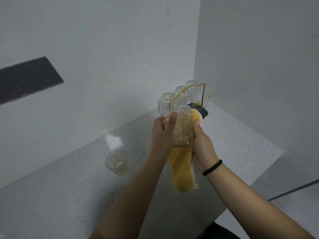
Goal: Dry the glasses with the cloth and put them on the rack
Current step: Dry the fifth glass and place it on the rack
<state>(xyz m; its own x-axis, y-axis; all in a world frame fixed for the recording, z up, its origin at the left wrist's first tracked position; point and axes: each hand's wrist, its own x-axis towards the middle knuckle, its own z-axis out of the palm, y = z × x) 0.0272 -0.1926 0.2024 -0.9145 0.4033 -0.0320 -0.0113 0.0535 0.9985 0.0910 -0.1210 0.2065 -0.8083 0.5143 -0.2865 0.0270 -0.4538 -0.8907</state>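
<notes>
— Ribbed glass (177, 128) aloft over counter (69, 195), gripped in left hand (162, 133); yellow cloth (183, 168) pressed against it, clenched in right hand (202, 145).
— Likely slip from wet fingers; possible knock against three glasses (180, 96) upturned on gold rack (198, 102). Last glass (117, 163) waiting, upright.

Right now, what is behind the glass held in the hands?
Behind the held glass hangs the yellow cloth, gripped by the right hand; the left hand grips the glass. Further back stands the rack, its lower front covered.
</notes>
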